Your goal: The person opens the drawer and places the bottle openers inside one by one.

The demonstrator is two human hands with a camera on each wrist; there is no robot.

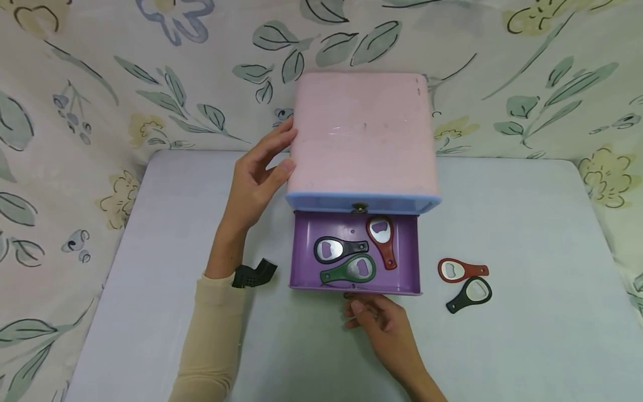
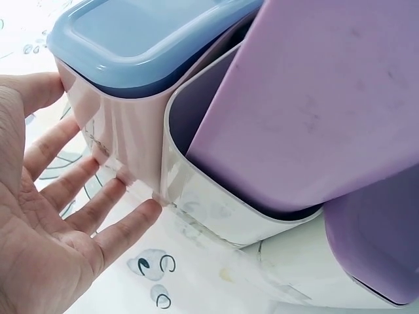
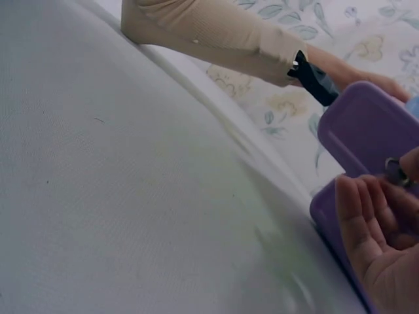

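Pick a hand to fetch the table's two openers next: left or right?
Right hand, probably, once off the drawer knob: it's nearer the red opener and dark opener. The left hand touches the pink cabinet on its left side.

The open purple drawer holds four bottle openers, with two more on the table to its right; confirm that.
Not four: the head view shows three in the drawer: black opener, green opener, red opener. Two more do lie on the table to its right.
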